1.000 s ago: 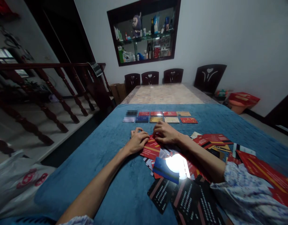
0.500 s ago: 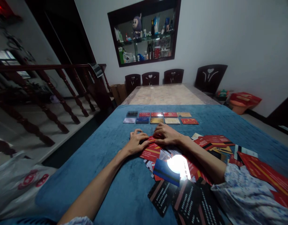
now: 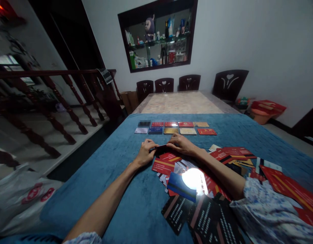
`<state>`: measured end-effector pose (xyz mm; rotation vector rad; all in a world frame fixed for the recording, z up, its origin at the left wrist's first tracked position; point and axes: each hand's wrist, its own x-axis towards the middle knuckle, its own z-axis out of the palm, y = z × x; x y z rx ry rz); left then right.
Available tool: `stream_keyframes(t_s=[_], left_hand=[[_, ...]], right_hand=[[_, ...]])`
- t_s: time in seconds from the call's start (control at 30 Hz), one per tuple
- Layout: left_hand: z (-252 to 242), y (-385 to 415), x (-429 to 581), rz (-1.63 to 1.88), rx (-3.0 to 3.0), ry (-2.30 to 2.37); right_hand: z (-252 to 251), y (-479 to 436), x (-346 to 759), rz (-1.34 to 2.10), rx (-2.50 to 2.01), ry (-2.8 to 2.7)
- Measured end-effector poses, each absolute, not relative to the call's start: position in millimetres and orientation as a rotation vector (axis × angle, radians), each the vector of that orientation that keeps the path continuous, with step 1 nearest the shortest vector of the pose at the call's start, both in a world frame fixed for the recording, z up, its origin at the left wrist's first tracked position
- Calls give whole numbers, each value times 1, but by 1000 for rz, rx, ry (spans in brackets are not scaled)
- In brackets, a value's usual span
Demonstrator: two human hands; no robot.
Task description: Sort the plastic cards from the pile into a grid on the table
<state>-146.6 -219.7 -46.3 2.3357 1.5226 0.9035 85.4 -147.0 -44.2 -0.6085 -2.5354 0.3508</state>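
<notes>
Blue cloth [image 3: 115, 145] leaves room leftward; left hand [image 3: 146, 151] and right hand [image 3: 181, 143] clamp fingers on opposite edges of a card [image 3: 161, 146].

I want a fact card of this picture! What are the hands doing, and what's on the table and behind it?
Left hand: pinching one end of a thin dark-looking rectangular card
Right hand: pinching that card's other end
Beyond the hands: two rows of five flat rectangular cards or stacks, many colours
Closer pile: overlapping red printed cards, blue striped card, black cards with pale writing
Table cover: blue soft-looking cloth
Behind table: four dark chairs with heart-shaped cutouts
</notes>
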Motion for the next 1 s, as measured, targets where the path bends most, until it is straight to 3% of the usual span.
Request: stream_keyframes(t_s=[0.53, 1.0], left_hand=[[-57, -211, -150, 1115, 2228, 1617], [-59, -211, -148, 1023, 2332, 1668]], right_hand=[[-50, -150, 84, 254, -845, -2409], [-58, -146, 82, 102, -887, -2472]])
